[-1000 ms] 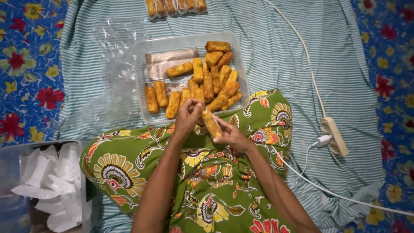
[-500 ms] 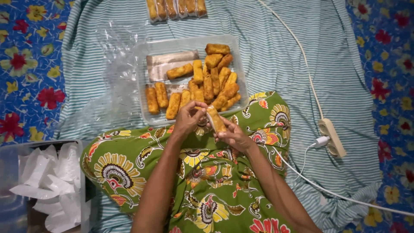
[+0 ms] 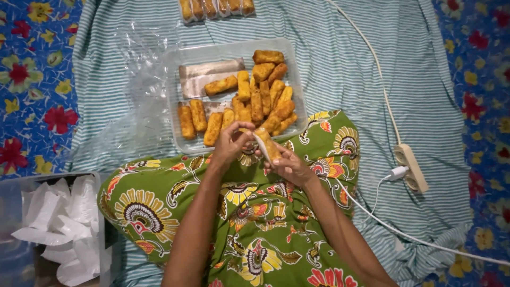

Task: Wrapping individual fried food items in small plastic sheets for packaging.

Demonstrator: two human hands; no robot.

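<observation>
Item: one golden-brown, crumb-coated fried roll (image 3: 267,144), finger-shaped, held over the lap just below the near rim of the clear shallow plastic tray (image 3: 175,79). The right hand (image 3: 289,167) cradled it from beneath, fingers curled shut round its lower half; the left hand (image 3: 231,142) pinched the upper end, where a thin pale strip, apparently a wrapper or film, lay along the roll's left side. To judge from the grip, the step in hand was fitting or working that pale sheet about the roll; doing it well would call for a light pinch so the crust does not crack, a steady supporting hand below, and the sheet kept taut and square to the roll's length. Condition: crust evenly browned, slightly rough, ends blunt, no breakage visible; the underside was hidden by the fingers. Associated stock: a heap of like fried rolls (image 3: 260,98) in the tray just beyond the hands, some stacked crosswise and a few laid singly to the left; two long pale wrapped pieces (image 3: 210,74) at the tray's far left. Farther off, past the tray, stood a row of rolls in clear packaging (image 3: 217,8). A crumpled clear plastic bag (image 3: 141,69) lay left of the tray on the teal-and-white striped cloth (image 3: 340,58). Well to the left of the left forearm was a container of folded white papers (image 3: 58,223); right of the right hand, a beige power strip with white plug and cable (image 3: 410,167). The lap was covered by a green floral garment (image 3: 255,228).
</observation>
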